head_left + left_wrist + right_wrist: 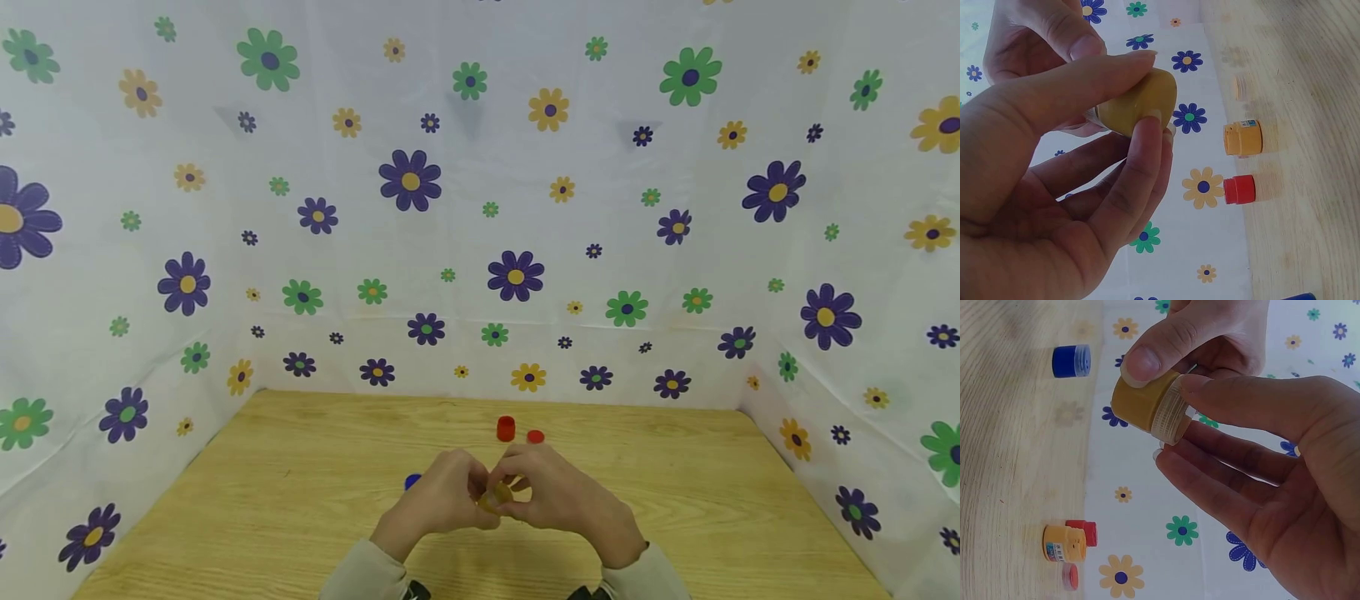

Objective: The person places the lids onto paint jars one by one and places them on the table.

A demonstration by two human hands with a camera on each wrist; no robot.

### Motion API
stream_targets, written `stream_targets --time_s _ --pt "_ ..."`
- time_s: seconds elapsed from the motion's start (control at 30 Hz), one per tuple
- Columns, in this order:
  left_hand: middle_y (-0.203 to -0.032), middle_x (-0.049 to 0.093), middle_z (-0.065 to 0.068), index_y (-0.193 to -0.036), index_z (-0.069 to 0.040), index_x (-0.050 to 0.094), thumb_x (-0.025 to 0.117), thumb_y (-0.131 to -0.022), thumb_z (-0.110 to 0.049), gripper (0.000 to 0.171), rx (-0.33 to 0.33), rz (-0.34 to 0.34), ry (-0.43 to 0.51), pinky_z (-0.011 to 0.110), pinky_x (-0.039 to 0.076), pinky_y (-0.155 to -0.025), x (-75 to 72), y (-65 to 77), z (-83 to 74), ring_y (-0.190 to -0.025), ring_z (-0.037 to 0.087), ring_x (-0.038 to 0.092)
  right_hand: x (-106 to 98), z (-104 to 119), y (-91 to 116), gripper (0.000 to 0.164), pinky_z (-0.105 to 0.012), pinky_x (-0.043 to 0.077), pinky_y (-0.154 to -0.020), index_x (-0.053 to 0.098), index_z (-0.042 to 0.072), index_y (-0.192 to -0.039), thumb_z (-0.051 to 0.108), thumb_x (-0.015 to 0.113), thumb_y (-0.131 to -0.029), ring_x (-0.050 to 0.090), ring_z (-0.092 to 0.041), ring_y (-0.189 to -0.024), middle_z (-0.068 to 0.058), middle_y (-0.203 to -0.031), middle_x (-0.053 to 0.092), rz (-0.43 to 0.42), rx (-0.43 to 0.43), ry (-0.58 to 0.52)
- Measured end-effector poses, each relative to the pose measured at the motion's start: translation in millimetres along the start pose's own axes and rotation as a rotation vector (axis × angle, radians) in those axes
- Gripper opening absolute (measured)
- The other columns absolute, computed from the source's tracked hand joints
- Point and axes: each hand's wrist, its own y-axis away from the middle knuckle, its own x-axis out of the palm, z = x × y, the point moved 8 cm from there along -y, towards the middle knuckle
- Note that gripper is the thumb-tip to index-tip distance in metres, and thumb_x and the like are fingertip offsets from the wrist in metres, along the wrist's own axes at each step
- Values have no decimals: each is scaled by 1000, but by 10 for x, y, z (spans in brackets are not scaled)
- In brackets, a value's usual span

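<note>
Yellow-brown paint filled the small jar (1138, 403) that the person held tilted, up off the wooden bench (675, 492) and about midway between its left and right edges. The left hand (446, 496) grasped the jar's body, thumb on one side and fingertips on the other. The right hand (562, 492) pinched the clear ribbed lid (1169, 415) at the jar's mouth, its thumb against the rim; how tightly the lid sat, I could not tell. Near the middle of the bench's far edge stood a red jar (506, 429), with a red lid (536, 437) just beside it on the side of the right edge. An orange jar (1065, 544) with a printed label stood close to the red jar, a little farther from that far edge; the hands hid it from the head camera. Toward the left edge, a blue jar (1072, 360) stood upright under a clear cap (1083, 360), well apart from the others. White cloth (480, 242) printed with purple, green and orange flowers hung along the far, left and right edges.
</note>
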Motion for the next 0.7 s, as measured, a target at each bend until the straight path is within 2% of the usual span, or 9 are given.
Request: stream_targets --time_s 0.4,0.7 --pt "-81 78 1 -89 -7 80 89 -73 -9 18 -1 5 -5 24 55 -64 6 -10 -7 -72 11 68 -3 7 -10 14 -17 59 -79 77 6 -102 4 79 -89 69 -9 -93 -5 -99 73 -1 -1 -44" --pt "-72 75 0 -84 -7 79 87 -72 -7 15 24 2 -11 22 49 -57 27 -17 -15 -63 8 60 8 -37 -8 13 -16 58 -77 77 7 -104 8 78 -91 68 -5 -87 -3 -96 73 13 41 -47"
